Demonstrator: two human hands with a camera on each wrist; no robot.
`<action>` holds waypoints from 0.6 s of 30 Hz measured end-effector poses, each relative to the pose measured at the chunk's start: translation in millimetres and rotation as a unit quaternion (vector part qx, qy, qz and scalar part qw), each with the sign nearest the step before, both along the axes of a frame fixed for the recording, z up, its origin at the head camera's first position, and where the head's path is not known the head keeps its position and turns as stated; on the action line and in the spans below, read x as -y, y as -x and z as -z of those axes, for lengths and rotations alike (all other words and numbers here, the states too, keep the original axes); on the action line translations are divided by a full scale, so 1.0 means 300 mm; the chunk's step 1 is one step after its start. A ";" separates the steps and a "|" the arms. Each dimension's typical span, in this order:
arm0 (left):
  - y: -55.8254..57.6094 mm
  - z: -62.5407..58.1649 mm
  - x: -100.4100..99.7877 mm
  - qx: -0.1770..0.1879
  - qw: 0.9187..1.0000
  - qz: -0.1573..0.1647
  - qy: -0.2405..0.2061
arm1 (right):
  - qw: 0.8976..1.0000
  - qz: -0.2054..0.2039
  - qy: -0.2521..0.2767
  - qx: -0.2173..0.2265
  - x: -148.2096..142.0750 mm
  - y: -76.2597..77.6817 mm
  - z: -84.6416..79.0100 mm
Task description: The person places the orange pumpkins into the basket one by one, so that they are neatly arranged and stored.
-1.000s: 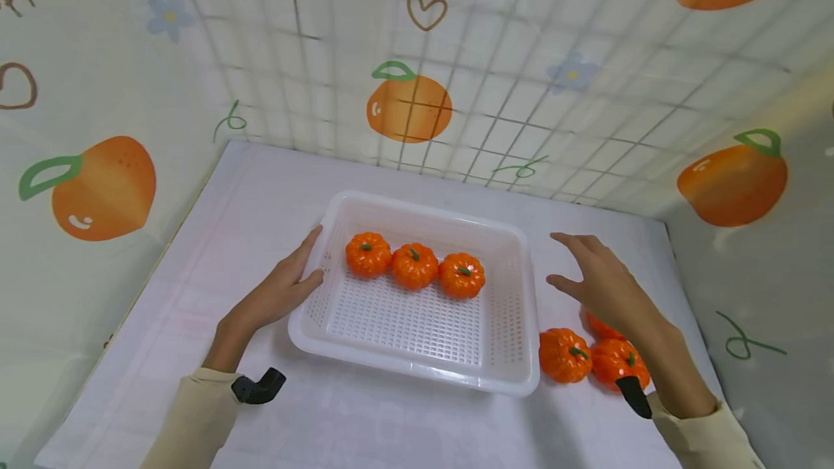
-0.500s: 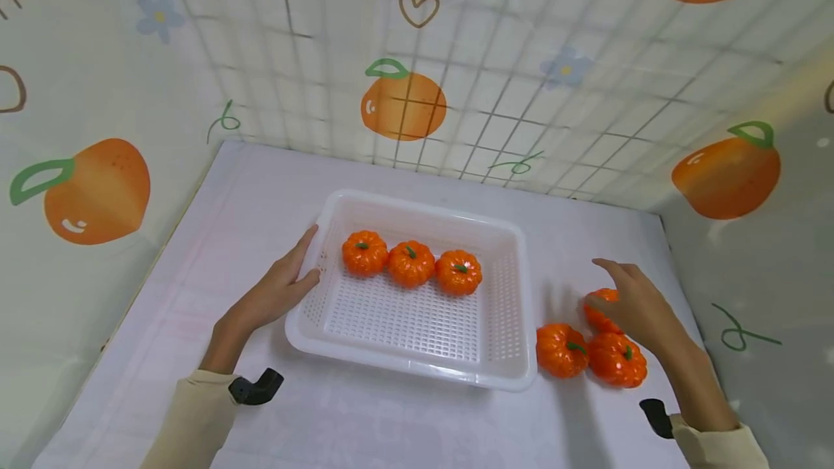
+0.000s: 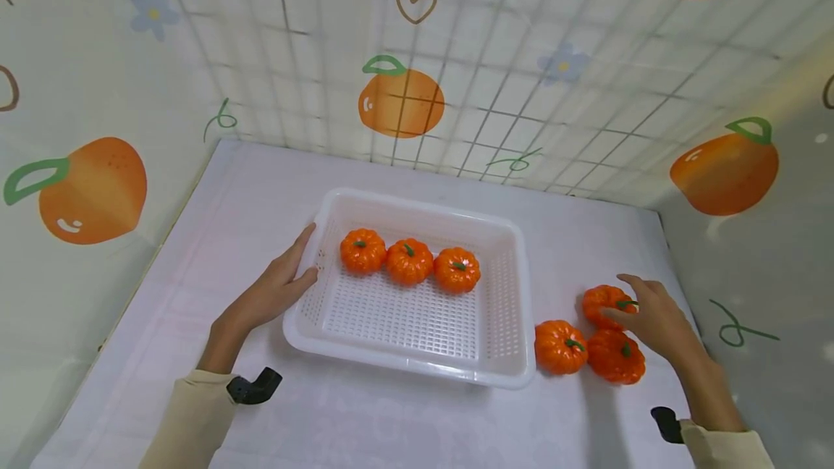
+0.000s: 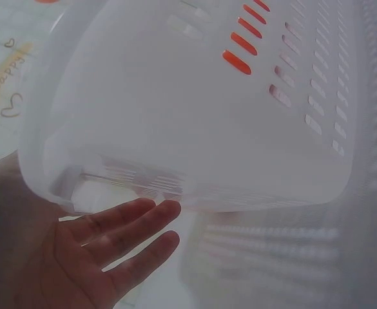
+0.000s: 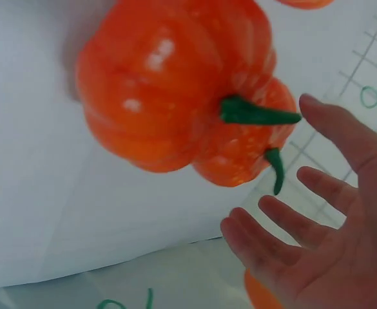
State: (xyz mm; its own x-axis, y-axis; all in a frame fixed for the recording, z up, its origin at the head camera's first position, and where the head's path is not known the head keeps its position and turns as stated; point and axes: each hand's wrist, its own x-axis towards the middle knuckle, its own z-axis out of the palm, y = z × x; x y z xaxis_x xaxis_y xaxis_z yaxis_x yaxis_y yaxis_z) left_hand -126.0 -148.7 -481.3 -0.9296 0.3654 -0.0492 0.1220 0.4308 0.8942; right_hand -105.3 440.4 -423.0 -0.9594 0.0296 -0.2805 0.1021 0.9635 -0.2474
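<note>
At the left end of the white plastic basket [image 3: 404, 364], my left hand [image 3: 276, 284] holds the wall, thumb over the rim and fingers along the outside. In the left wrist view these fingers [image 4: 143, 222] reach under the basket's edge, and the thumb is hidden. Three toy pumpkins [image 3: 409, 262], orange with green stems, sit in a row inside the basket. My right hand [image 3: 658, 320] is at the back toy pumpkin [image 3: 602, 302] of three outside, thumb overlapping it. In the right wrist view its fingers are spread beside the stems. Left [image 3: 560, 347] and front [image 3: 615, 358] pumpkins lie close by.
A white cloth covers the table [image 3: 274, 165]. Printed curtains stand at the back [image 3: 313, 78], left and right, with a wire grid showing at the back. The left pumpkin of the outside group lies against the basket's right end.
My right hand has moved right and toward me, from beside the basket's right end to the back pumpkin outside, uncovering more of that group. My left hand stays on the basket.
</note>
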 end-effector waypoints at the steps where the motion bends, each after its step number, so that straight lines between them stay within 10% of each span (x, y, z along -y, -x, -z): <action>1: 0.000 0.000 0.000 -0.001 1.000 0.000 0.001 | 1.000 0.004 0.001 0.004 -0.009 0.000 0.004; 18: 0.003 0.005 0.004 0.000 1.000 0.002 0.004 | 0.994 0.030 0.048 0.090 -0.105 0.003 0.057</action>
